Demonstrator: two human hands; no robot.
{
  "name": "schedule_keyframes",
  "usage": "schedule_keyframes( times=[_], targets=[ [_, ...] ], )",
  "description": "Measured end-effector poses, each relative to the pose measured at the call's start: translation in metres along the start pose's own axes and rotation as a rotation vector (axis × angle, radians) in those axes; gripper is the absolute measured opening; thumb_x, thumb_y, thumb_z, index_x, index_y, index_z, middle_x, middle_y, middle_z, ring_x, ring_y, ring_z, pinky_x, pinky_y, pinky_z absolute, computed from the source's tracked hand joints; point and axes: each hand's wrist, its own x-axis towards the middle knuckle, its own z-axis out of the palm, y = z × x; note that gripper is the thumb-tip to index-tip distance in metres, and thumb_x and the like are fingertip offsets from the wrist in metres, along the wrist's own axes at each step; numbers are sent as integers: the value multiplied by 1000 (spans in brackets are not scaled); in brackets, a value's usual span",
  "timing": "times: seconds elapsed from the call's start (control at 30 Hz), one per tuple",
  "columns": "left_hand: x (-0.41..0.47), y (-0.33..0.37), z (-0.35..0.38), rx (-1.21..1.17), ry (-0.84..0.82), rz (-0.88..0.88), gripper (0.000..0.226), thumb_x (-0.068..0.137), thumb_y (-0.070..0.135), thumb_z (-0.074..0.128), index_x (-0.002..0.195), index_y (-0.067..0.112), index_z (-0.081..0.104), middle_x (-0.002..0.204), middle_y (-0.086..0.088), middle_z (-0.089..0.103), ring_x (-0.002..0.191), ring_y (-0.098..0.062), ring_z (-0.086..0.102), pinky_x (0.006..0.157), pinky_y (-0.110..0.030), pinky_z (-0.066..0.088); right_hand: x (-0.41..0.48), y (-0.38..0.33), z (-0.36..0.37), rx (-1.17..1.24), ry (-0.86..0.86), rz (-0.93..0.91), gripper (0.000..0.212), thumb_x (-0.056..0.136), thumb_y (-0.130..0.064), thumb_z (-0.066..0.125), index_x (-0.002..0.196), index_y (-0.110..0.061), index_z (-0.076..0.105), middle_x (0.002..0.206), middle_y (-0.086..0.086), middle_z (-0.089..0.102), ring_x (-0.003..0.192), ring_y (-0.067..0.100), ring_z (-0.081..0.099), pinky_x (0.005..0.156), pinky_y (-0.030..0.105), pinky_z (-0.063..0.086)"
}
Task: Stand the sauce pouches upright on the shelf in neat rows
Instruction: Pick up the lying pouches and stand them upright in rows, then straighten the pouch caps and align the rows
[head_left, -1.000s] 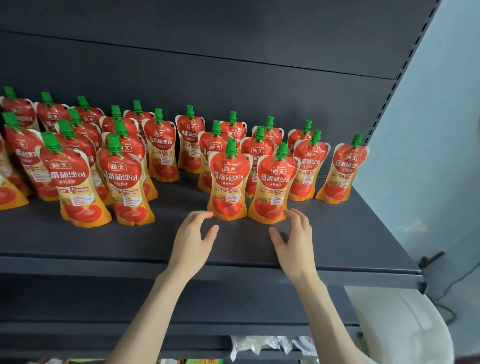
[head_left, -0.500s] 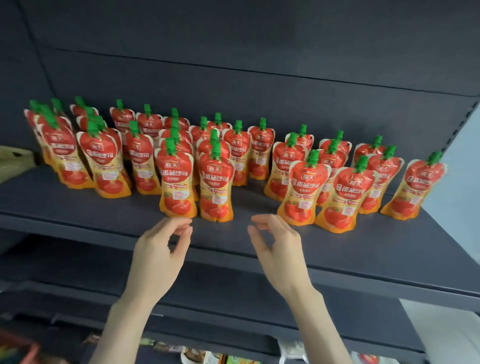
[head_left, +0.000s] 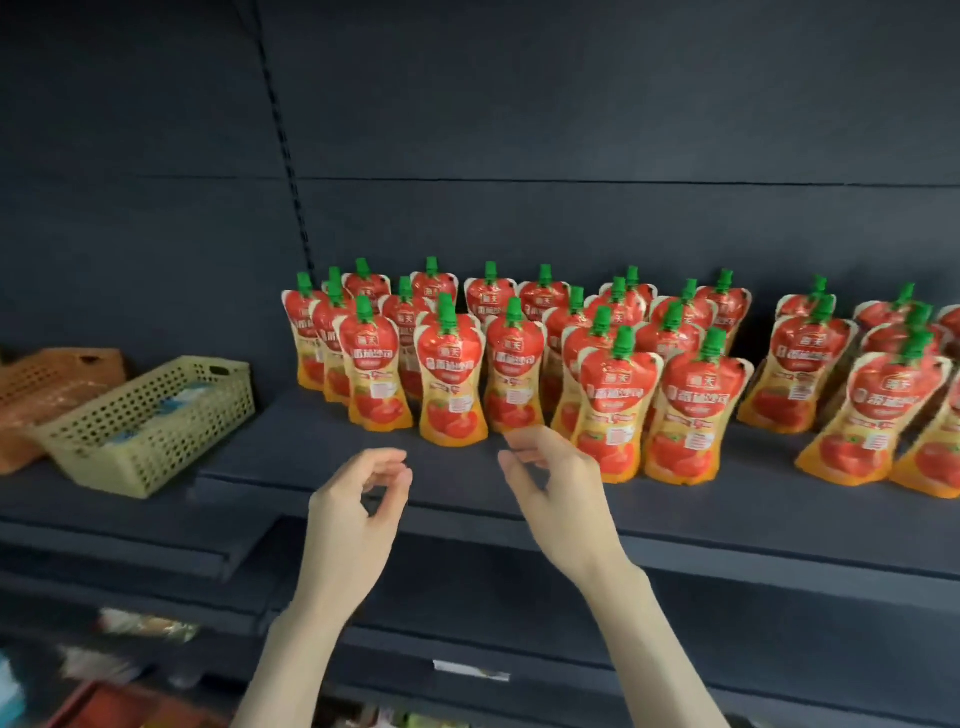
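Several red and orange sauce pouches (head_left: 451, 379) with green caps stand upright in rows on the dark shelf (head_left: 727, 509). A gap separates the main group from more pouches (head_left: 878, 415) at the right. My left hand (head_left: 358, 504) hovers over the shelf's front edge, fingers loosely curled and empty. My right hand (head_left: 556, 483) is raised just in front of the front-row pouches, fingers apart, holding nothing and touching no pouch.
A pale green perforated basket (head_left: 150, 421) with packets inside sits on the neighbouring shelf to the left, with an orange basket (head_left: 47, 384) behind it. A slotted upright (head_left: 283, 135) divides the back panels. Lower shelves hold blurred goods.
The view has swung left, bringing the baskets into sight and pushing the pouches rightward. Both hands have drawn back slightly from the front row and stay empty.
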Motion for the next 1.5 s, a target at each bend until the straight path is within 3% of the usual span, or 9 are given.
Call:
schedule_keyframes(
  times=[0.17,0.43,0.6,0.8,0.97,1.1,1.2,1.3,1.5],
  targets=[
    [64,-25,-16,-31,12,32,16,85,12,64,98,20,65,91,15,67,91,5,60,77,-2,42,57,-24,31,-25,21,-62,23,93,-25,55,113,-15,60,109,-3,66,98,13,62,85,36,52],
    [174,-61,-38,-30,93,71,16,86,16,63,102,17,65,95,12,65,90,2,60,74,-1,42,165,-53,69,-27,78,-206,20,93,-22,56,109,-13,64,104,-4,68,96,6,60,83,18,50],
    [242,-78,-45,-2,96,78,13,86,17,63,99,18,65,96,8,65,87,2,58,76,-9,42,231,-63,84,-82,-9,-220,21,93,-24,56,108,-13,63,103,-3,67,92,5,59,78,8,43],
    [337,-99,-40,140,-202,49,30,86,25,64,114,16,61,116,2,62,105,-10,56,92,-24,42,304,-54,91,-234,-146,-103,23,90,-23,60,108,-10,64,104,4,67,98,16,61,91,29,48],
    [408,-114,-27,292,-571,17,50,83,31,68,125,11,53,127,-5,57,114,-17,55,98,-29,42,358,-33,104,-431,-336,6,45,89,-29,61,129,-12,50,132,8,54,119,23,52,97,31,44],
    [438,-135,-13,361,-787,-14,52,80,32,71,124,12,54,123,-5,59,106,-17,60,96,-32,47,384,-17,120,-520,-401,63,51,88,-29,63,133,-11,47,131,11,54,116,25,54,94,31,45],
    [449,-148,-7,357,-865,-6,44,80,27,72,118,9,59,105,-2,63,98,-17,63,91,-30,49,396,-13,128,-568,-373,61,43,86,-24,66,124,-9,54,118,11,60,103,24,58,86,31,48],
    [455,-161,-2,269,-923,9,23,78,18,74,96,5,69,90,-4,73,84,-19,70,86,-36,54,398,-10,131,-614,-356,30,44,81,-23,72,119,-6,58,114,10,61,101,24,59,83,31,50],
    [456,-172,8,242,-821,116,11,80,21,72,83,11,70,78,1,74,73,-8,70,76,-28,55,394,5,134,-684,-421,26,37,78,-23,74,112,-13,64,115,9,62,105,27,59,89,38,52]
  ],
)
